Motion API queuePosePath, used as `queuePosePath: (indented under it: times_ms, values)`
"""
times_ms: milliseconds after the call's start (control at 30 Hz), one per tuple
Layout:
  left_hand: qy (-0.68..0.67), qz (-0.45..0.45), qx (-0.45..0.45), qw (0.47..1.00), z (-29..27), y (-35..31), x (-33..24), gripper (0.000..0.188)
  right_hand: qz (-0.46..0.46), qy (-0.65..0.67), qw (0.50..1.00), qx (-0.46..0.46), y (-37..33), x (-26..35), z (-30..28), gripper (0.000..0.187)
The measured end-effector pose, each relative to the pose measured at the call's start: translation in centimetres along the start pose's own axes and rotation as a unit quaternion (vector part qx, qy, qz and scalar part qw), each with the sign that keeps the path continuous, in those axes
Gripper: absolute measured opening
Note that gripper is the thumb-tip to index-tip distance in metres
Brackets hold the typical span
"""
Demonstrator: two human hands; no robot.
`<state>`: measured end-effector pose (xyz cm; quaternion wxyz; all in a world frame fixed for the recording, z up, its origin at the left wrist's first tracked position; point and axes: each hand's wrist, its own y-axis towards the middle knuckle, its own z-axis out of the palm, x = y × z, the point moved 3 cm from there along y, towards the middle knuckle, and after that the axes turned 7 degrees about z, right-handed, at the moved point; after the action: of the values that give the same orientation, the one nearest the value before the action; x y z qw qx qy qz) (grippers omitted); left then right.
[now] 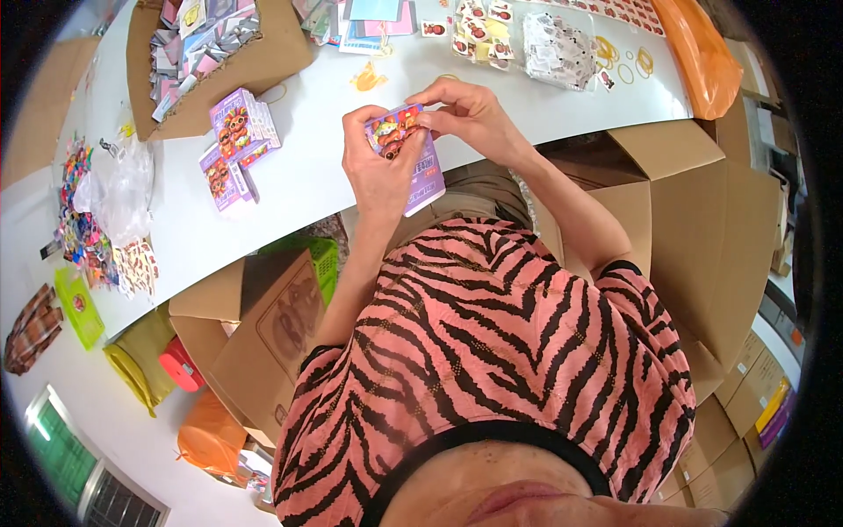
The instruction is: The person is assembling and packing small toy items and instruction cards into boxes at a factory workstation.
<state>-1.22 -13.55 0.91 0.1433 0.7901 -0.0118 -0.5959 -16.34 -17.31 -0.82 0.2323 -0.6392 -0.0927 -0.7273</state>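
Observation:
A small purple printed box (425,178) with colourful cartoon figures is held between my two hands at the near edge of the table. My left hand (378,164) wraps round its left side, with the thumb lying across the printed face. At the upper right corner, the fingertips of my right hand (465,116) pinch the box's edge. A pale purple panel extends down toward my lap. To the left, several similar purple boxes (235,130) lie stacked and leaning on one another. An orange-yellow tangle of bands (369,79) lies just beyond my hands.
An open cardboard box (285,39) full of small cards stands at the far left. Stickers (483,33), a clear bag (559,53), rubber bands (644,61) and an orange bag (698,61) lie far right. Colourful trinkets (77,206) cover the left end. Open cartons (685,211) flank me.

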Motion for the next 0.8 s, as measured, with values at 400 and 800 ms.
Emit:
queuePosePath:
  times_ms: [400,800]
  values:
    - [-0.032,-0.028,0.029,0.999,-0.1,0.7,-0.3,0.041,0.021,0.008,1.0,0.005,0.9,-0.7,-0.5,0.025]
    - [0.206,0.273,0.233,0.91,-1.9,0.9,-0.8,0.059,0.159,0.048,0.986,0.014,2.4,-2.7,-2.3,0.028]
